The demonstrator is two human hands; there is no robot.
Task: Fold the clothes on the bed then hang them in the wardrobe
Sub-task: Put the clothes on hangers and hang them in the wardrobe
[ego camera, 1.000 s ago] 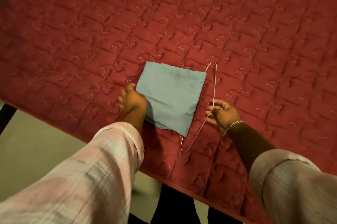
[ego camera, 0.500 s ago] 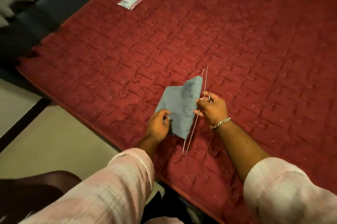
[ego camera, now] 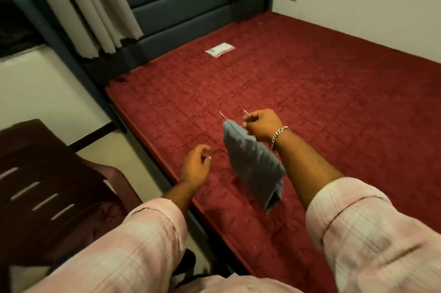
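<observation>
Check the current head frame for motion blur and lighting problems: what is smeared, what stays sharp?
Head view: warm, dim indoor light; the grey cloth hanging from the right hand is smeared by motion, both sleeves are soft, and the left hand is slightly blurred. The red bed cover stays fairly sharp. Wide-angle bending shows at the edges.

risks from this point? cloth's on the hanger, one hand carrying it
1. The grey cloth only drapes over the thin wire hanger and hangs tilted; a swing could slide it off onto the bed.
2. Only the right hand grips the hanger; the left hand is off the cloth, so nothing would catch a slip.
3. The fold looks loose at the lower corner and may open in transit.
</observation>
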